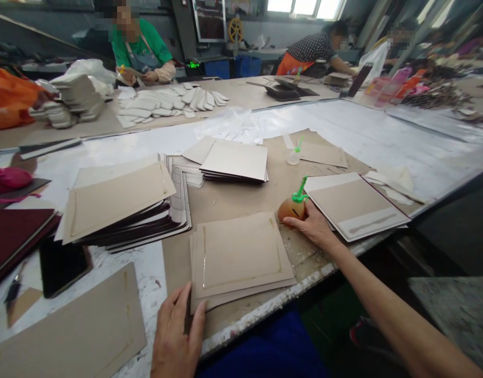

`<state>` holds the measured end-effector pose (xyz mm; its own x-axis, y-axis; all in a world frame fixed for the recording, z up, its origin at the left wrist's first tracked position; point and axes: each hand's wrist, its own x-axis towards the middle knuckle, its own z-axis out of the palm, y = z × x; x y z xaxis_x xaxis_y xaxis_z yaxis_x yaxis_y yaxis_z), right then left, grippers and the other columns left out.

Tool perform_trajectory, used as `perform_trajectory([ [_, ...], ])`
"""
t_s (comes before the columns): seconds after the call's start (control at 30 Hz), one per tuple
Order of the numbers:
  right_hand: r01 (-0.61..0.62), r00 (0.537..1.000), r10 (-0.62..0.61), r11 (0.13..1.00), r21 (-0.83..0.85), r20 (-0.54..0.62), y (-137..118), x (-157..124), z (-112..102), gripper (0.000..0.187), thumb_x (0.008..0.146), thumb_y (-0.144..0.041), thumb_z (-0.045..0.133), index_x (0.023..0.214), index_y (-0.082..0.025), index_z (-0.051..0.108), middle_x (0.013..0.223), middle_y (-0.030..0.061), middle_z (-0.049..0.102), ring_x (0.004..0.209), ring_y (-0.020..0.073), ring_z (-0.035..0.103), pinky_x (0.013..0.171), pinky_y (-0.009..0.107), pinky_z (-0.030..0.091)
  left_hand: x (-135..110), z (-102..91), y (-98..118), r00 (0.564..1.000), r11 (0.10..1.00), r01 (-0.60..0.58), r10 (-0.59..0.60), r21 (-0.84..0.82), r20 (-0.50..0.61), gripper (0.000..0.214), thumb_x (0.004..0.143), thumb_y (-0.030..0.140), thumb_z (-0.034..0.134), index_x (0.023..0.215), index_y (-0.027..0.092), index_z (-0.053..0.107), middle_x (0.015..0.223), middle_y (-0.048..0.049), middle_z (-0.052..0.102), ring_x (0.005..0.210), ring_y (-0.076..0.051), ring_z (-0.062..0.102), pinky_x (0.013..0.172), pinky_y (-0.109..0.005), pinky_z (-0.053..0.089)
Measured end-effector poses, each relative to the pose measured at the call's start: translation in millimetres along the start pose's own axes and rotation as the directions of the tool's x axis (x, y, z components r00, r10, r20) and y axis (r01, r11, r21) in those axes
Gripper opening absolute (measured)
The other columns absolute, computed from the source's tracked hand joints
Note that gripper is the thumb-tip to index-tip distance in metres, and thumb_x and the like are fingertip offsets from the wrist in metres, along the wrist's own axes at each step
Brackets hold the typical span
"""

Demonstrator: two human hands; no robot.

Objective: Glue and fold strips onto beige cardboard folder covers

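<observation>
My right hand (314, 226) is wrapped round a round amber glue bottle (292, 210) with a green nozzle, which is upright on the table. In front of me lies a small stack of beige cardboard sheets (237, 254), with shiny glue lines along the top sheet's edges. My left hand (178, 331) rests at the stack's near left corner, thumb and fingers apart, touching its edge. Right of the bottle is a beige panel with pale strips and a dark red edge (352, 205).
At left stand a fanned pile of glued boards (119, 199), a phone (64, 265) and a cutter knife (15, 286). Behind are stacked pale boards (235, 160) and a small clear bottle (294, 156). The table edge (265, 315) runs close to me. Co-workers sit across the table.
</observation>
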<state>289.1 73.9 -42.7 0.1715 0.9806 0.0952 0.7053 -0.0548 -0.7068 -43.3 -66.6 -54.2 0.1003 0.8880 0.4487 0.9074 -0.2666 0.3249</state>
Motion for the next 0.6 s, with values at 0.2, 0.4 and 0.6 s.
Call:
perform_trajectory([
  [0.2, 0.092, 0.996, -0.090, 0.978, -0.184, 0.023, 0, -47, -22, 0.039, 0.077, -0.039, 0.054, 0.108, -0.014, 0.057, 0.106, 0.0131, 0.061, 0.101, 0.0275, 0.054, 0.090, 0.043, 0.040, 0, 4.6, -2, 1.000, 1.000, -0.025, 0.025, -0.018, 0.007, 0.039, 0.088, 0.032, 0.041, 0.121, 0.011, 0.044, 0.103, -0.0128, 0.051, 0.097, -0.024, 0.051, 0.083, -0.040, 0.045],
  [0.4, 0.205, 0.955, -0.184, 0.976, -0.070, 0.231, -29, -84, -6, 0.032, 0.087, -0.031, 0.038, 0.097, -0.019, 0.066, 0.098, 0.0095, 0.067, 0.096, 0.0233, 0.058, 0.090, 0.040, 0.042, -4, 8.1, -3, 0.999, 0.998, 0.019, -0.021, -0.062, -0.031, 0.038, 0.089, 0.029, 0.040, 0.118, 0.006, 0.048, 0.104, -0.0150, 0.052, 0.098, -0.026, 0.049, 0.084, -0.043, 0.043],
  [0.6, 0.078, 0.977, -0.089, 0.995, 0.065, 0.193, -59, -82, -2, 0.032, 0.082, -0.040, 0.043, 0.090, -0.019, 0.065, 0.096, 0.0103, 0.067, 0.095, 0.0265, 0.058, 0.088, 0.044, 0.043, -10, 14.3, -2, 0.989, 0.973, 0.137, -0.146, -0.188, -0.036, 0.037, 0.088, 0.030, 0.043, 0.119, 0.012, 0.052, 0.107, -0.0133, 0.055, 0.101, -0.025, 0.049, 0.087, -0.044, 0.043],
])
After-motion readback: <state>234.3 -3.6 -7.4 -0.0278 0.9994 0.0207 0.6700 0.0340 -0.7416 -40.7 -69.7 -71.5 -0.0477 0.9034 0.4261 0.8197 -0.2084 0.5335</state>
